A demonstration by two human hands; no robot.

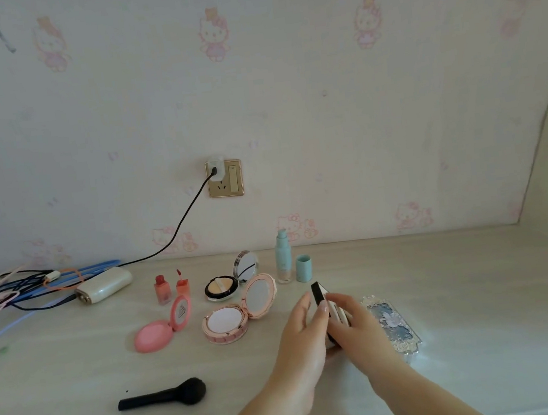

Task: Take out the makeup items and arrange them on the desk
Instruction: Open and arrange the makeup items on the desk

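- My left hand [301, 331] and right hand [355, 321] together grasp a slim white-and-black case [321, 296], tilted, above the desk [484, 302].
- Blue embossed palette [395, 325]: at 3 o'clock from my hands, flat on the desk.
- Open pink compact [237, 317]: at 9 o'clock.

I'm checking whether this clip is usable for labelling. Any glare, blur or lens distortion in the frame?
Head view: soft, even light with faint shadows; a bright glare patch on the desk beside the ornate blue palette; wide-angle bending tilts the wall corner at right; both hands and the black-and-white case look slightly soft.
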